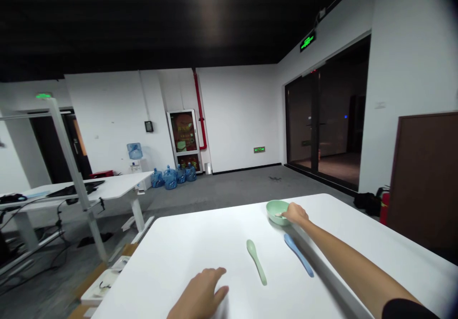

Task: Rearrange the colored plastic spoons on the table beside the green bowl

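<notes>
A light green bowl [272, 217] stands near the far edge of the white table. My right hand [296, 212] reaches over the bowl's right rim, fingers drawn together inside it. A small pale piece [279, 215] shows at those fingertips; its kind is not clear. Nearer to me lie a light green spoon [256, 262] and, to its right, a blue spoon [299, 255]. Both rest on the tabletop with their handles towards me. My left hand [202, 293] hovers low at the table's near side, left of the green spoon, thumb and fingers apart and holding nothing.
The white table [193, 242] has its left edge beside cardboard boxes [102, 285] on the floor. Further left stands another desk [121, 185] with cables and a post. Blue water bottles [171, 178] stand by the back wall, and a brown panel [425, 180] at right.
</notes>
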`<state>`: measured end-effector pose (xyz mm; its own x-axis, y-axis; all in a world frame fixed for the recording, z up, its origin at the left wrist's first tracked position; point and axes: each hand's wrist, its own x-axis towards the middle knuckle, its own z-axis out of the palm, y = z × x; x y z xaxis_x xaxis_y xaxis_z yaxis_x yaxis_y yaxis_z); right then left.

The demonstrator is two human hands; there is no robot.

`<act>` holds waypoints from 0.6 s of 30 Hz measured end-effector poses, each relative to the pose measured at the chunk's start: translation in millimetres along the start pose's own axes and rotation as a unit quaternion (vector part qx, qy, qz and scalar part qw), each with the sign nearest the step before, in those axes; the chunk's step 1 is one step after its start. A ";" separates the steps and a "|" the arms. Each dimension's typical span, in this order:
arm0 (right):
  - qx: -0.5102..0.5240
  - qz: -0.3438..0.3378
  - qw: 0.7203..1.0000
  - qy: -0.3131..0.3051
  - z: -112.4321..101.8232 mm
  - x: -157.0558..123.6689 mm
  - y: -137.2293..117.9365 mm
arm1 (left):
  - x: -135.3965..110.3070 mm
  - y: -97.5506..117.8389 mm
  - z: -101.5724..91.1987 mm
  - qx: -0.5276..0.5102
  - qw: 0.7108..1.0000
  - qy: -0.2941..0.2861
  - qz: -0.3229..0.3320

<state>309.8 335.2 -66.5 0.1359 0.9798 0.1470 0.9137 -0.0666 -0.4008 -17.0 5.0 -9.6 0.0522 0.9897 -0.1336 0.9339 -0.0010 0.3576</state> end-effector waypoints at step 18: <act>0.021 -0.132 0.991 -0.004 -94.0 -103.8 31.7 | -1.3 -1.0 -2.0 0.025 1.000 0.009 0.009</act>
<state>360.7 213.6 -9.5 -0.1090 0.9633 0.2455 0.8999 0.2005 -0.3872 -18.7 3.9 -8.0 0.0640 0.9918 -0.1102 0.9495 -0.0265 0.3126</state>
